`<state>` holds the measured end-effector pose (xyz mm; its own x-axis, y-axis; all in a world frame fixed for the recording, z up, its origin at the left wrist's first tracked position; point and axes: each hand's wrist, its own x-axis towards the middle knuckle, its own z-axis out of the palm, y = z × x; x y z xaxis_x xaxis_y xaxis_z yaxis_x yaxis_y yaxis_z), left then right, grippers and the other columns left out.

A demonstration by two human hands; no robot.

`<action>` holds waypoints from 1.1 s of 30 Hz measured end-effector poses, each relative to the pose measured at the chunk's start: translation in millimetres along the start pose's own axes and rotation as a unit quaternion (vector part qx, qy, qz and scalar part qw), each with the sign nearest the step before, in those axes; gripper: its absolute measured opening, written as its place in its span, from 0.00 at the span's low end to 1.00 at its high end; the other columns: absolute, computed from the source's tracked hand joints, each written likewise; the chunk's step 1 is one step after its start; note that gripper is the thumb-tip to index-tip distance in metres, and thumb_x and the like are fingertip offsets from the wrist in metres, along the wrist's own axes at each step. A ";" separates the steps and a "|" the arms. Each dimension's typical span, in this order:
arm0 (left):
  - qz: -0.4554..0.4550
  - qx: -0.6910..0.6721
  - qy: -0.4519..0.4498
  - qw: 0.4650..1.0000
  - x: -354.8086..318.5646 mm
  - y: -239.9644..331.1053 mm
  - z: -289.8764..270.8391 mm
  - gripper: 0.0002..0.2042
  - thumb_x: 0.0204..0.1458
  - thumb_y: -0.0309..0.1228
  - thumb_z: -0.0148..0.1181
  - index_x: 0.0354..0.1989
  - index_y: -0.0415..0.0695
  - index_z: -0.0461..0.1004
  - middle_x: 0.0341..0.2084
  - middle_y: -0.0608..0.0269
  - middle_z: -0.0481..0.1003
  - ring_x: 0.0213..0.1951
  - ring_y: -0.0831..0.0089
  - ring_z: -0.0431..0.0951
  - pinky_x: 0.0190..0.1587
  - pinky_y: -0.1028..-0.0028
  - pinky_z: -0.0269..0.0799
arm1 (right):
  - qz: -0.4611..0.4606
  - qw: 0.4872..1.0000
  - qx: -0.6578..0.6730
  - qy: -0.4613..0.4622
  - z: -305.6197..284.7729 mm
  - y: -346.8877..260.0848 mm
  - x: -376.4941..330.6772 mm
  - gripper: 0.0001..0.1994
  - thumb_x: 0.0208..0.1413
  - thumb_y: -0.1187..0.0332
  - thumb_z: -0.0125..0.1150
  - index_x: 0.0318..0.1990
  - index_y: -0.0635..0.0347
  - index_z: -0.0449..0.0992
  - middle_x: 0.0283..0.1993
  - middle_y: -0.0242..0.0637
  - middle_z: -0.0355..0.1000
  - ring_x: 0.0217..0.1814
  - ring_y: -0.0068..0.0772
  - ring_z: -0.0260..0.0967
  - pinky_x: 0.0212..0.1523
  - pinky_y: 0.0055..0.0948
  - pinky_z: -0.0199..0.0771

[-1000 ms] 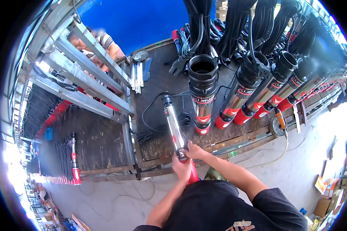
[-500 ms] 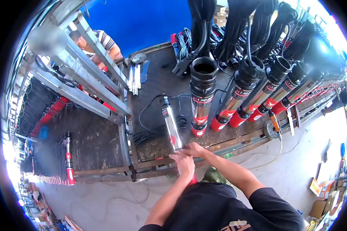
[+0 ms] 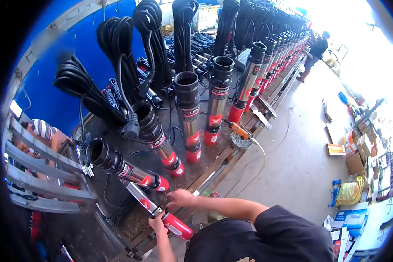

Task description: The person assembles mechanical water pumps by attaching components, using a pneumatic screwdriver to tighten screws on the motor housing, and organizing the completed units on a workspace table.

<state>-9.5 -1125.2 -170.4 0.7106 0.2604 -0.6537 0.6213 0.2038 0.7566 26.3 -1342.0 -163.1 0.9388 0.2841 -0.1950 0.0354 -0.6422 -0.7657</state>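
Observation:
A slim submersible pump [image 3: 138,194] with a silver body lies slanted over the table edge, its red end section [image 3: 178,227] pointing toward my body. My left hand [image 3: 159,223] is wrapped round it where the silver meets the red. Just right of the pump, my right hand [image 3: 181,199] reaches low over the table's front edge, away from the pump. Its fingers look apart and hold nothing visible, though the fingertips are slightly smeared. A thicker upright pump [image 3: 137,174] with a black top and red base stands just beyond the held one, hiding its far end.
Several upright pumps [image 3: 191,126] line the table, with bundled black cables [image 3: 149,39] behind. An orange air tool [image 3: 240,130] rests on a round coil at the front edge, its hose hanging down. Metal rails [image 3: 48,172] stand left. Boxes [image 3: 358,153] lie on the right floor.
The view has swung right along the row of pumps. My right hand has let go of the slim pump and moved to the table edge beside it; my left hand remains on the pump.

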 end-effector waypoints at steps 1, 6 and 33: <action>0.014 -0.013 0.023 1.000 4.0 -8.6 -15.8 0.29 0.40 0.19 0.72 0.54 0.35 0.69 0.47 0.51 0.75 0.40 0.60 0.80 0.40 0.63 0.79 | 0.038 0.999 -0.015 -0.009 -44.7 -18.3 -23.0 0.26 0.52 0.46 0.66 0.54 0.50 0.79 0.37 0.42 0.81 0.38 0.48 0.79 0.42 0.44 0.78; 0.025 -0.033 0.061 0.997 -2.8 -3.8 2.3 0.36 0.35 0.19 0.73 0.57 0.34 0.62 0.46 0.49 0.74 0.41 0.57 0.79 0.36 0.61 0.80 | 0.191 0.909 -0.157 0.336 -224.2 129.7 -92.7 0.09 0.49 0.65 0.62 0.38 0.50 0.82 0.37 0.40 0.80 0.40 0.45 0.80 0.41 0.43 0.80; 0.132 -0.070 0.003 0.989 21.1 -38.7 -10.6 0.12 0.40 0.19 0.69 0.36 0.38 0.77 0.27 0.58 0.79 0.27 0.67 0.81 0.31 0.67 0.78 | 0.121 0.981 0.045 0.146 -161.0 38.1 -79.2 0.12 0.49 0.62 0.72 0.38 0.60 0.85 0.28 0.37 0.80 0.30 0.24 0.76 0.36 0.30 0.76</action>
<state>-22.1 -1117.6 -213.3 0.8394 0.3273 -0.4338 0.3626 0.2572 0.8957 8.5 -1503.6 -78.2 0.9745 -0.0940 -0.2038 -0.2190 -0.5965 -0.7721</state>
